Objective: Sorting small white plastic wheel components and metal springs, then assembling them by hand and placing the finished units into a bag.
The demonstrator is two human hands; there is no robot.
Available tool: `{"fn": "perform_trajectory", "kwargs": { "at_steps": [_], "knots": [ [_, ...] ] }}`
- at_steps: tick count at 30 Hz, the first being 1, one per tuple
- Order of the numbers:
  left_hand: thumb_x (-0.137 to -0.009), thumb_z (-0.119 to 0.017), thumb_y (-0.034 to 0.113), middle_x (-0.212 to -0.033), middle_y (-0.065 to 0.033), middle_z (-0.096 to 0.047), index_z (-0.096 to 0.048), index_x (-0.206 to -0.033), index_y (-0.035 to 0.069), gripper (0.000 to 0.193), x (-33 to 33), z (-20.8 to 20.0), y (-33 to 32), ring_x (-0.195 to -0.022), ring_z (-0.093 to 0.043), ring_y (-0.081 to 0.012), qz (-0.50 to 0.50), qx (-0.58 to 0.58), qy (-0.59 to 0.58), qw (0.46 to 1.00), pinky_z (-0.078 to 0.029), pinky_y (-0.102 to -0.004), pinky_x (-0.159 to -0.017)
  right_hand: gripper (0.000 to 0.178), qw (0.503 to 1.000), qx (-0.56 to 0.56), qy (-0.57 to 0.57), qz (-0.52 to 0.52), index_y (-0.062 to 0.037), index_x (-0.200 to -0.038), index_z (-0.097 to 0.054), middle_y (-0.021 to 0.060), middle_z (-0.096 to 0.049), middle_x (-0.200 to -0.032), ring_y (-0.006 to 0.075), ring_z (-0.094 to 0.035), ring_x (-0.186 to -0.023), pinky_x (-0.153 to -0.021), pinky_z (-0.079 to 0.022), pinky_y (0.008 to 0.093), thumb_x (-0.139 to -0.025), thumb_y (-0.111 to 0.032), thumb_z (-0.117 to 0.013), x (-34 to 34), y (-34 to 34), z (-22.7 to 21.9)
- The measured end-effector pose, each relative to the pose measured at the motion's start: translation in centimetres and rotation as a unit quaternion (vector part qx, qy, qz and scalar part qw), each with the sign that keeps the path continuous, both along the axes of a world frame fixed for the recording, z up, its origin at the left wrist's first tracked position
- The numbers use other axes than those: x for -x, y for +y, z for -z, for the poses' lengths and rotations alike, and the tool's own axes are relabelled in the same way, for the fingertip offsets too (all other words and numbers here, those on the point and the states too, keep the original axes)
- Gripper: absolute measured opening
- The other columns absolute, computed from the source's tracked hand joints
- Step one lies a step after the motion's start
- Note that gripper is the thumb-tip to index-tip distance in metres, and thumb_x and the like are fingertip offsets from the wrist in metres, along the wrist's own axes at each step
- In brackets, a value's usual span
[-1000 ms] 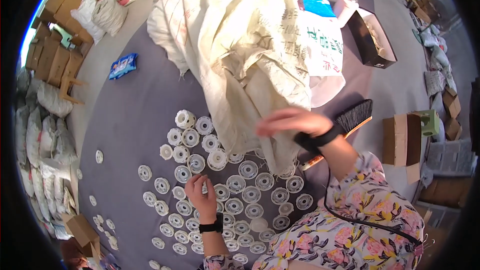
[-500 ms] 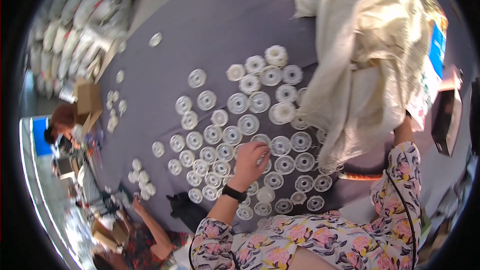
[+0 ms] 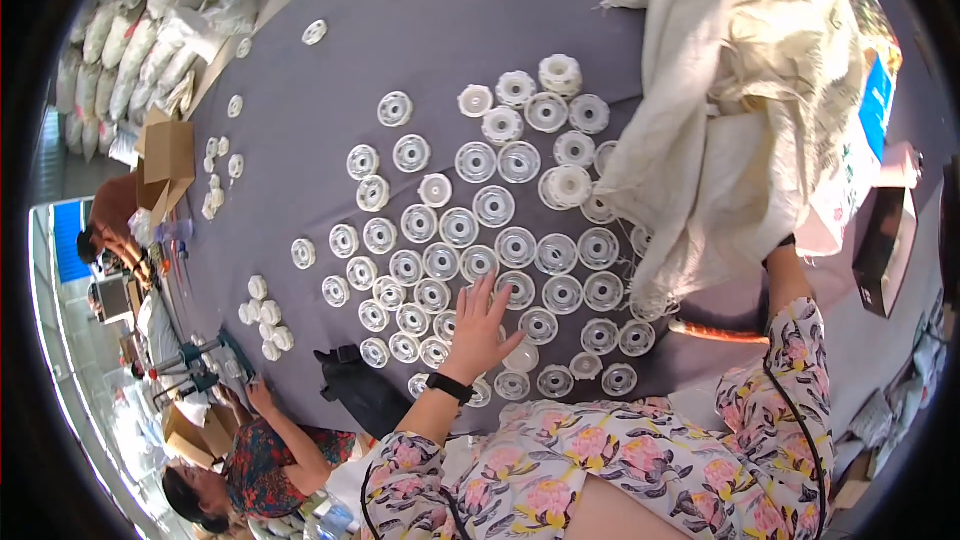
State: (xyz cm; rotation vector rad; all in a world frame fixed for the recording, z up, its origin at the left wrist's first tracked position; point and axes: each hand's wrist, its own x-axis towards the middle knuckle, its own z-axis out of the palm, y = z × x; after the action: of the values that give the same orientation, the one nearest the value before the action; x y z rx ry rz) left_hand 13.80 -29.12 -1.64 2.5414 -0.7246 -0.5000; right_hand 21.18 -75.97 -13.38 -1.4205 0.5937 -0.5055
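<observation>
Many round clear and white plastic discs with holed centres lie in loose rows on a dark grey cloth. Over their near part rests my left hand, its fingers spread and nothing visible in its grip. The fingertips come close to or touch discs near the middle; I cannot tell which. A large cream woven sack covers the right side of the group. At its lower right edge my right hand shows only near the wrist, and its fingers are hidden.
An orange-red strip lies below the sack, with a dark open box farther right. A black cloth item sits left of my left forearm. Two people work along the left side; stacked bags stand beyond.
My left hand, closed over a disc before, has opened and spread its fingers, moving slightly left and toward me. The whole view has shifted a little. My right hand stays by the sack.
</observation>
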Motion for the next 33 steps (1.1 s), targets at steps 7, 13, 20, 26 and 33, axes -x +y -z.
{"fn": "perform_trajectory", "kwargs": {
  "at_steps": [7, 13, 20, 26, 33],
  "knots": [
    [-0.072, -0.069, 0.025, -0.134, -0.0174, -0.035, -0.041, -0.127, 0.007, 0.065, 2.0, 0.3, 1.6, -0.126, -0.031, -0.0359, 0.012, -0.041, -0.023, 0.999, -0.020, -0.0525, -0.105, 0.036, 0.991, -0.104, -0.070, 0.050, -0.0011, -0.114, -0.052, 0.0146, -0.058, -0.108, 0.0280, -0.055, -0.102, -0.088, -0.041, 0.0365, -0.088, -0.025, -0.050, 3.7, -3.5, -2.6],
    [-0.073, -0.066, 0.014, -0.127, -0.0153, -0.042, -0.046, -0.119, 0.007, 0.050, 3.5, -1.3, 3.2, -0.120, -0.038, -0.0348, -0.017, -0.006, -0.056, 0.998, -0.023, -0.0517, -0.103, 0.037, 0.968, -0.209, -0.120, 0.074, -0.0021, -0.115, -0.052, 0.0142, -0.058, -0.109, 0.0275, -0.055, -0.102, -0.089, -0.041, 0.0366, -0.089, -0.028, -0.049, 6.9, -3.2, -3.4],
    [-0.075, -0.064, 0.011, -0.109, -0.0130, -0.054, -0.054, -0.107, 0.005, 0.034, 6.1, -0.4, 4.7, -0.102, -0.050, -0.0318, -0.056, 0.107, -0.061, 0.991, -0.037, -0.0440, -0.090, 0.033, 0.889, -0.339, -0.099, 0.290, -0.0131, -0.092, -0.054, 0.0027, -0.057, -0.081, 0.0155, -0.055, -0.074, -0.064, -0.044, 0.0282, -0.088, -0.045, -0.047, 13.3, -1.3, -7.9],
    [-0.075, -0.066, 0.014, -0.105, -0.0138, -0.055, -0.053, -0.108, 0.002, 0.038, 7.7, -2.6, -0.1, -0.088, -0.056, -0.0299, -0.049, 0.290, 0.140, 0.945, -0.046, -0.0353, -0.075, 0.027, 0.989, -0.117, 0.078, 0.047, -0.0105, -0.095, -0.052, -0.0023, -0.051, -0.076, 0.0050, -0.046, -0.058, -0.049, -0.038, 0.0205, -0.090, -0.037, -0.049, 23.8, 18.4, -11.3],
    [-0.069, -0.072, 0.012, -0.111, -0.0128, -0.051, -0.045, -0.120, 0.003, 0.059, 9.7, -2.3, -0.2, -0.094, -0.054, -0.0219, 0.001, 0.228, 0.097, 0.969, -0.045, -0.0321, -0.080, 0.038, 0.956, -0.083, 0.207, -0.189, -0.0028, -0.106, -0.050, -0.0002, -0.052, -0.085, 0.0059, -0.048, -0.067, -0.058, -0.042, 0.0225, -0.083, -0.029, -0.063, 24.7, 31.1, -10.0]
  ]
}}
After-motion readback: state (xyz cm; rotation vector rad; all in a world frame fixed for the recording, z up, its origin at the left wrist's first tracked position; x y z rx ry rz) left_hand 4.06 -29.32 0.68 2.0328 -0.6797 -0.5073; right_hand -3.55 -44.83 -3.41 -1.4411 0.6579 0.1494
